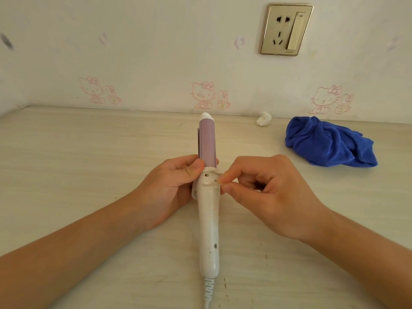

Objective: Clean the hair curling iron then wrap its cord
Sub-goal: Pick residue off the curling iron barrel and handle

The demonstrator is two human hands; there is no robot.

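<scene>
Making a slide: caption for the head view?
The left hand grips the curling iron, the right hand pinches its collar; a blue cloth lies aside.

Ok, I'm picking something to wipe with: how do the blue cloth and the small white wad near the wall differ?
The blue cloth is far larger than the white wad. The cloth spreads in loose folds; the wad is a tight lump. The wad lies by the wall, the cloth nearer the person. Both sit crumpled on the table, right of the curling iron, untouched.
</scene>
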